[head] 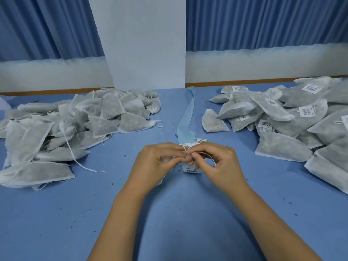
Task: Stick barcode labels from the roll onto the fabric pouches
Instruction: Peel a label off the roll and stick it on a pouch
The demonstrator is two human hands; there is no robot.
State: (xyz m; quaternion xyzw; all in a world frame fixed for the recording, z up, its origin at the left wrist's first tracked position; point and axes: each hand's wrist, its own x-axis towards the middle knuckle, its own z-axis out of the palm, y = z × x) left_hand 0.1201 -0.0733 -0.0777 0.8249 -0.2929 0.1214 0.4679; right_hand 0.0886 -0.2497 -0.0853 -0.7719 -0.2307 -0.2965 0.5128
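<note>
Both hands meet at the table's middle over the label strip [185, 119], a pale blue backing band running away from me with barcode labels [190, 170] on its near end. My left hand [154, 166] curls round a white fabric pouch [164, 159], which is mostly hidden under the palm. My right hand [216, 162] pinches the pouch's thin drawstring [211, 158], which loops beside its fingers. The fingertips of both hands touch just above the strip. Whether a label sits between them is hidden.
A heap of unlabelled white pouches [75, 125] with loose strings lies at the left. A heap of pouches bearing barcode labels [293, 117] lies at the right. The blue table [169, 213] carries small dark crumbs. A white pillar [143, 44] stands behind.
</note>
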